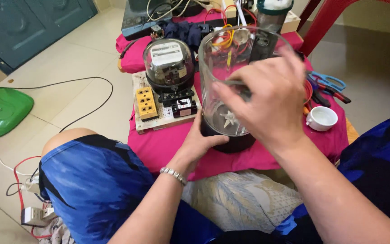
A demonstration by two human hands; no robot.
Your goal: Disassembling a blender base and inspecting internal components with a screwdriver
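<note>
So the blender jar point(231, 86) sits upright on the pink cloth point(159, 144), just right of the board with the round electric meter point(169, 63). Left hand point(199, 142) is wrapped around the jar's dark base, right hand point(267, 101) curled over the rim, fingers closed on it. My worry: the blades point(229, 118) inside are exposed, and soft bedding under the jar could let it tip toward the white cup point(321, 118) on its right.
</note>
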